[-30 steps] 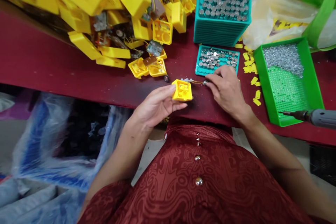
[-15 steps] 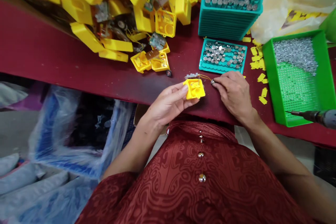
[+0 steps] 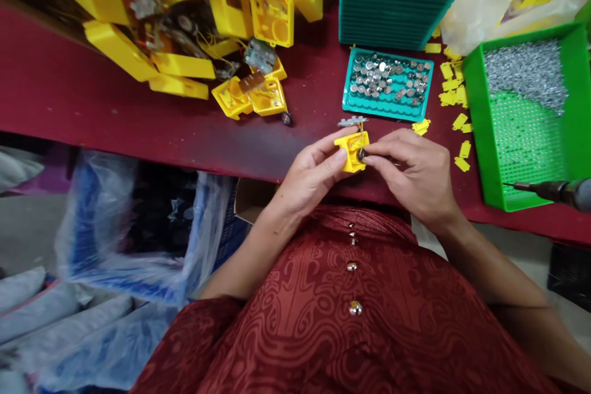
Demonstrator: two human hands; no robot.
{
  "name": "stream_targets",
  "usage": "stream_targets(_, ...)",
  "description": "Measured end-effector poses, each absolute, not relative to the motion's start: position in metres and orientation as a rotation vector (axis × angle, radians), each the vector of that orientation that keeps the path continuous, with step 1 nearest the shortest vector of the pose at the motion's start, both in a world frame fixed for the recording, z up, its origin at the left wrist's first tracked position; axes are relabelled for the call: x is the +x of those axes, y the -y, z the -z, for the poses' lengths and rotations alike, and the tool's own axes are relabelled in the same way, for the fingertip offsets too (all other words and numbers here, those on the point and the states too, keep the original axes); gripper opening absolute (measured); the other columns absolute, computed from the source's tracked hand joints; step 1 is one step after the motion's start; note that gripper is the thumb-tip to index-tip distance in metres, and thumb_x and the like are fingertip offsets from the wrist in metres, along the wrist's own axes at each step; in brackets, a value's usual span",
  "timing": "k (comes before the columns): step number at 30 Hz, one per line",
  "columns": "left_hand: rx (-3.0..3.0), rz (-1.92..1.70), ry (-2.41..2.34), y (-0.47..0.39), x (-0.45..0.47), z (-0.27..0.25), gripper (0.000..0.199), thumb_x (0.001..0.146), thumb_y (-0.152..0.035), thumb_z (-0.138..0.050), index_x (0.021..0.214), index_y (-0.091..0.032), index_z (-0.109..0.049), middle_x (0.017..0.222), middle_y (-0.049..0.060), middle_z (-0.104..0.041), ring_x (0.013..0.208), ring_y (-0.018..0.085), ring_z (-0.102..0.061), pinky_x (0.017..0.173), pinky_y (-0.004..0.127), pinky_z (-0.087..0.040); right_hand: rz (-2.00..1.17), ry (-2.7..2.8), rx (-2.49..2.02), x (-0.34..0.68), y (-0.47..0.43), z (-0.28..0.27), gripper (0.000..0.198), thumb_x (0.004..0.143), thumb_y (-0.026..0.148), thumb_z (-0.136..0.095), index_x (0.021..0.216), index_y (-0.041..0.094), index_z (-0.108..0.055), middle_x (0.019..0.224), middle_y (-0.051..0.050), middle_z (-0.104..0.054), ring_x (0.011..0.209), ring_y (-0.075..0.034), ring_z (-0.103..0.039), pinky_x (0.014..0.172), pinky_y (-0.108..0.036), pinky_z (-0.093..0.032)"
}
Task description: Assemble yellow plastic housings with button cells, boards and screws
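My left hand (image 3: 314, 173) grips a small open yellow plastic housing (image 3: 351, 149) over the front edge of the dark red table (image 3: 92, 111). My right hand (image 3: 415, 169) pinches a small round silvery part (image 3: 361, 153) against the housing's right side. Thin wires run from the housing up to a little grey circuit board (image 3: 351, 121) lying on the table just behind it. A flat teal tray (image 3: 386, 84) of button cells lies a short way beyond my hands.
A heap of yellow housings and loose electronics (image 3: 194, 18) fills the back left. A stack of teal trays (image 3: 392, 0) stands at the back. A green tray of screws (image 3: 526, 111) sits on the right, an electric screwdriver (image 3: 554, 191) beside it. Yellow scraps (image 3: 455, 104) litter the table.
My right hand has brought the small round part from the table to the housing's side. My left hand has lifted and turned the housing toward it. The view shifted down.
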State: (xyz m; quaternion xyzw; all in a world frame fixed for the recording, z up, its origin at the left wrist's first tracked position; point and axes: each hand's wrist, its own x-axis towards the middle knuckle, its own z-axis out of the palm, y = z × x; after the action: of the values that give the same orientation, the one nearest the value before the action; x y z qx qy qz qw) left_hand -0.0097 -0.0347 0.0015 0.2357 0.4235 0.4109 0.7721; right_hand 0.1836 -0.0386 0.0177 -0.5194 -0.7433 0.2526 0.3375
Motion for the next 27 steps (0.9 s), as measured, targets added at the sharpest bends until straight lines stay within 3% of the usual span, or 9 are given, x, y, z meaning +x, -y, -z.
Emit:
stream_targets(4, 0.609, -0.865, -0.964, 0.039, -0.009, 0.003, 0.049, 0.085, -0.037, -0.090, 0.131, -0.024, -0.081, 0.136, 0.007, -0.080, 0.121, 0.022, -0.075, 0.095, 0.026, -0.060, -0.512, 2.120, -1.371, 0.185, 0.039, -0.017, 0.017, 0.102, 0.022, -0.066, 0.104, 0.022, -0.083, 0.095, -0.006, -0.079, 0.088, -0.020, -0.070, 0.085, -0.036, -0.058)
stream_targets(8, 0.660, -0.895, -0.967, 0.039, -0.006, 0.004, 0.047, 0.088, -0.037, -0.088, 0.132, -0.025, -0.080, 0.140, 0.006, -0.079, 0.127, 0.024, -0.074, 0.098, 0.026, -0.060, -0.387, 2.208, -1.361, 0.183, 0.039, -0.016, 0.020, 0.105, 0.022, -0.062, 0.097, 0.020, -0.080, 0.094, -0.007, -0.078, 0.087, -0.021, -0.068, 0.083, -0.037, -0.056)
stream_targets(15, 0.564, -0.941, -0.850, 0.031, -0.002, 0.010, 0.041, 0.086, -0.037, -0.091, 0.125, -0.025, -0.084, 0.131, 0.004, -0.082, 0.112, 0.018, -0.077, 0.094, 0.025, -0.061, -0.358, 2.039, -1.390, 0.185, 0.040, -0.016, 0.013, 0.101, 0.020, -0.071, 0.109, 0.021, -0.080, 0.099, -0.006, -0.078, 0.090, -0.018, -0.071, 0.084, -0.034, -0.059)
stream_targets(19, 0.538, -0.914, -0.803, 0.031, 0.000, 0.009, 0.039, 0.088, -0.037, -0.089, 0.124, -0.024, -0.083, 0.130, 0.006, -0.083, 0.114, 0.019, -0.078, 0.100, 0.029, -0.061, -0.244, 2.099, -1.218, 0.189, 0.042, -0.016, 0.017, 0.105, 0.017, -0.063, 0.099, 0.020, -0.079, 0.092, -0.005, -0.075, 0.084, -0.016, -0.064, 0.076, -0.033, -0.054)
stream_targets(27, 0.610, -0.878, -0.816, 0.035, 0.007, 0.001, 0.039, 0.092, -0.041, -0.084, 0.126, -0.022, -0.081, 0.138, 0.009, -0.079, 0.141, 0.029, -0.067, 0.120, 0.042, -0.054, -0.003, 2.308, -1.147, 0.187, 0.041, -0.015, 0.038, 0.111, 0.017, -0.046, 0.079, 0.017, -0.068, 0.083, -0.007, -0.067, 0.078, -0.017, -0.052, 0.068, -0.036, -0.039)
